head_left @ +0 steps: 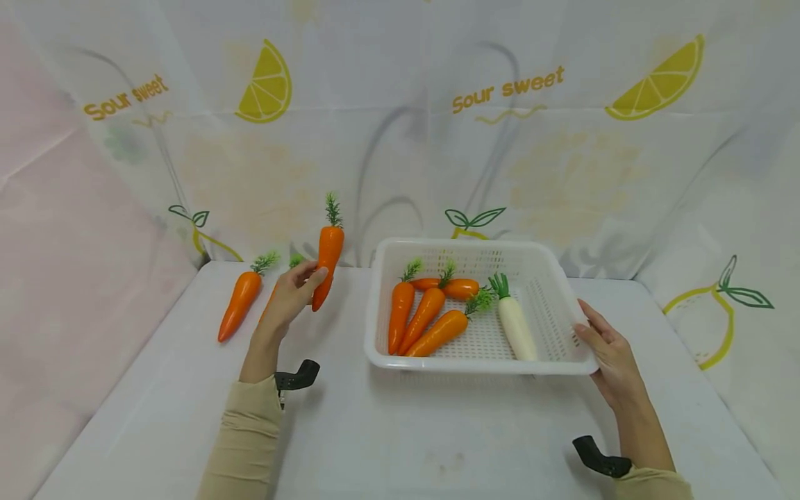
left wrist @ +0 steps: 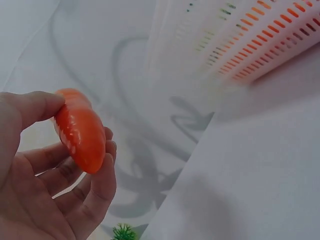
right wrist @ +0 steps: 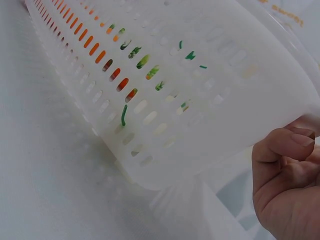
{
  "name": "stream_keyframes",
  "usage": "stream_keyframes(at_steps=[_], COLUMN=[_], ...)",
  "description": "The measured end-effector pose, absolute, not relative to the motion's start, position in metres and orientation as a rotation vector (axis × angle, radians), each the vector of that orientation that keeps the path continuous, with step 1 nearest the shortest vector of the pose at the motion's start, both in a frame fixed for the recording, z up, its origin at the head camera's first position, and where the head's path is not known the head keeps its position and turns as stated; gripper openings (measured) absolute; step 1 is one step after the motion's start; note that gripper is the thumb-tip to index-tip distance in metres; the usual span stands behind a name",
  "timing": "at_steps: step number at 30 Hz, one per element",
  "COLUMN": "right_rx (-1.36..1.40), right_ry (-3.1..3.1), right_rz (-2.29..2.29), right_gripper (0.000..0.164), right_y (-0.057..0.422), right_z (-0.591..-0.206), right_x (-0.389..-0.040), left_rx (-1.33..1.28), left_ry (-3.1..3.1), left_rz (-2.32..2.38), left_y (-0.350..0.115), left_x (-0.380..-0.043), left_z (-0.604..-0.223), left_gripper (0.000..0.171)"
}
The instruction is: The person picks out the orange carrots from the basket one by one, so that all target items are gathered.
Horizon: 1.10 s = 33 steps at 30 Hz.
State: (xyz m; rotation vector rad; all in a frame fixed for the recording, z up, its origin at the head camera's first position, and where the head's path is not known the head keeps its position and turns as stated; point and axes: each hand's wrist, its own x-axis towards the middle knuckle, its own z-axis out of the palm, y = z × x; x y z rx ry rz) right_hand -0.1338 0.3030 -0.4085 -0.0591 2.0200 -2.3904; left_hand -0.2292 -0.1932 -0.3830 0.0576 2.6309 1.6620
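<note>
My left hand [head_left: 291,297] pinches a carrot [head_left: 330,251] between thumb and fingers, held upright above the table with its green top up. In the left wrist view the tip of that carrot [left wrist: 84,131] points toward the camera. To the right stands a white plastic basket [head_left: 469,367] with slotted walls. Several carrots [head_left: 428,314] and one white radish [head_left: 516,326] with a green top lie inside it. My right hand [head_left: 609,351] grips the basket's right rim, thumb over the edge; in the right wrist view its fingers [right wrist: 280,155] curl at the rim.
Left of my left hand a carrot [head_left: 240,305] lies on the white table [head_left: 400,430]. Another carrot [head_left: 269,303] is mostly hidden behind that hand. A curtain [head_left: 400,139] printed with lemons hangs at the table's back edge.
</note>
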Motion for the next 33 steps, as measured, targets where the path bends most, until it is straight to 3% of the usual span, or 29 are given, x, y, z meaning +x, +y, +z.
stream_keyframes(at_steps=[33], right_rx=[-0.104], right_ry=[2.019], right_rz=[-2.397], right_gripper=[0.057], right_y=[0.305], right_z=[-0.411], right_x=[-0.134], left_rx=[-0.065], left_ry=[2.763], left_rz=[0.920], left_y=[-0.220], left_x=[-0.225], left_z=[-0.404], left_gripper=[0.059])
